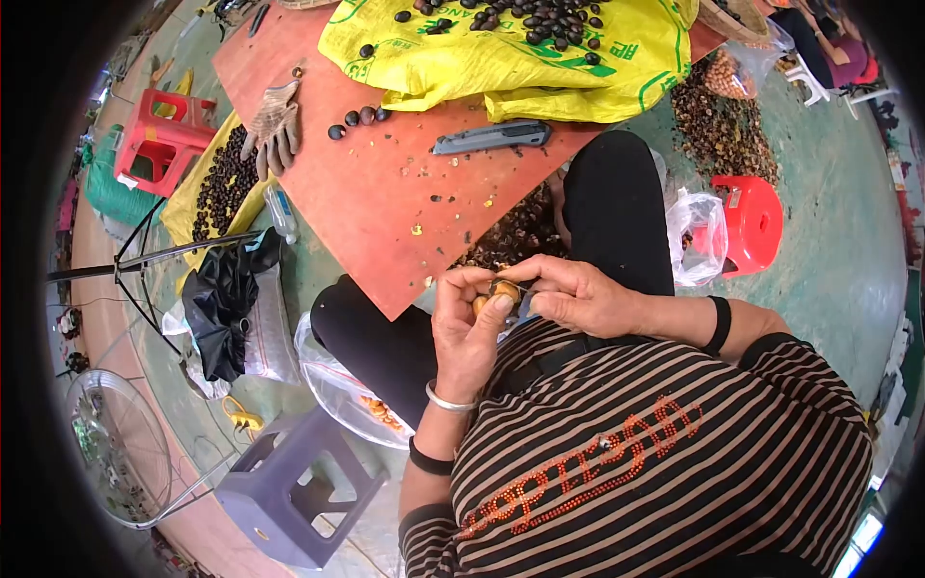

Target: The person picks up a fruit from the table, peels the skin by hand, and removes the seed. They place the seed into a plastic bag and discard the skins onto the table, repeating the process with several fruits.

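Above lap (385,347): left hand (467,332), right hand (578,297) pinch nut (503,289).

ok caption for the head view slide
Left hand and right hand hold a small orange-brown nut by a red-brown board

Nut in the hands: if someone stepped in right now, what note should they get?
The left hand grips a partly peeled nut, yellow flesh showing.
The right hand pinches the same nut; any tool in it is too small to tell.
Many dark unpeeled nuts lie on the yellow sack, four loose nuts on the red board near a utility knife.
Done: peeled pieces in the clear bag.
Left: this nut and the sack's pile.
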`<state>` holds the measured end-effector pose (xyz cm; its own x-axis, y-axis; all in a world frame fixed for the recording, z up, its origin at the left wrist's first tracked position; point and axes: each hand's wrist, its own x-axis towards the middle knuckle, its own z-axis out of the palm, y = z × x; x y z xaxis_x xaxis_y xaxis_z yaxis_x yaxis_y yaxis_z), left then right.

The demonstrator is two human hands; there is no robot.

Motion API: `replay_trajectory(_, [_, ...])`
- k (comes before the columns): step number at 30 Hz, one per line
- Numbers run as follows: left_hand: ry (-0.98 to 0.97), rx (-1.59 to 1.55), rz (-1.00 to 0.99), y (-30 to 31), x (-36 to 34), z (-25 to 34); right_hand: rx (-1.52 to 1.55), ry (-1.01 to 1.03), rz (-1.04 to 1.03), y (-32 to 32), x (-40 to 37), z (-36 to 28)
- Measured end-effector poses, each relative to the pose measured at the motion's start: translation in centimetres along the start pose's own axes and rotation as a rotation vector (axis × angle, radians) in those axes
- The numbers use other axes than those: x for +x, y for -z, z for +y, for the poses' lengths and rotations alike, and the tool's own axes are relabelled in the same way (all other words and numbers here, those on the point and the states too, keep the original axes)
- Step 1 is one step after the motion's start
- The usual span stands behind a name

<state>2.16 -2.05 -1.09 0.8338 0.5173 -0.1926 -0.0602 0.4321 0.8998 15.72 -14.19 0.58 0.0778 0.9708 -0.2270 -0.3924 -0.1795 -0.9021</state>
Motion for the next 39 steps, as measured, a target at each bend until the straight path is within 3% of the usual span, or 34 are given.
replay_trajectory(3, [-0.016, -0.044, 0.015, -0.6, 0.2, 0.0, -0.092, 0.082, 0.084, -0.5, 0.4, -0.1])
replay_trajectory(5, [-0.109, 0.021, 0.031, -0.8, 0.3, -0.6, -0.369, 0.190, 0.149, -0.6, 0.5, 0.1])
replay_trajectory(10, [-0.041, -0.020, 0.077, -0.8, -0.2, 0.1, -0.205, 0.165, 0.105, -0.6, 0.6, 0.1])
replay_trajectory(16, [-0.039, 0.269, 0.101, 0.1, -0.1, -0.1, -0.090, -0.004, 0.080, -0.1, 1.3, 1.5])
replay_trajectory(18, [0.048, 0.178, 0.078, 0.1, -0.3, 0.1, -0.260, 0.173, 0.194, 0.0, 1.8, 3.1])
replay_trajectory(19, [0.051, 0.149, -0.028, -0.1, -0.7, 0.5, -0.450, 0.295, 0.354, 1.3, 2.7, 3.9])
replay_trajectory(20, [0.096, 0.100, -0.115, -0.4, -1.2, 0.8, -0.210, 0.091, 0.478, 2.8, 2.9, 4.4])
replay_trajectory(22, [0.084, 0.041, -0.120, -0.9, -1.2, 1.6, 0.068, -0.174, 0.500, 3.5, 1.7, 0.9])
replay_trajectory(25, [-0.036, 0.044, 0.049, 0.1, -0.4, 0.5, -0.051, -0.205, 0.304, 2.7, 1.1, -0.2])
replay_trajectory(26, [-0.045, 0.043, 0.050, 0.5, -0.1, 0.2, -0.132, -0.118, 0.170, 2.4, 0.6, -0.6])
replay_trajectory(28, [-0.208, 0.470, 0.066, 1.0, -0.1, 0.2, -0.201, 0.000, 0.093, 1.3, 0.5, -0.5])
replay_trajectory(29, [-0.258, 0.520, 0.106, 0.7, -0.1, 0.3, -0.225, -0.024, 0.026, 1.0, 0.4, -1.0])
replay_trajectory(36, [-0.316, 0.662, 0.189, 0.5, -0.5, 0.7, -0.386, -0.016, -0.011, -0.5, 1.1, -2.2])
replay_trajectory(39, [-0.389, 0.706, 0.160, 0.5, -0.4, 1.0, -0.262, -0.046, -0.042, 0.4, 1.4, -1.0])
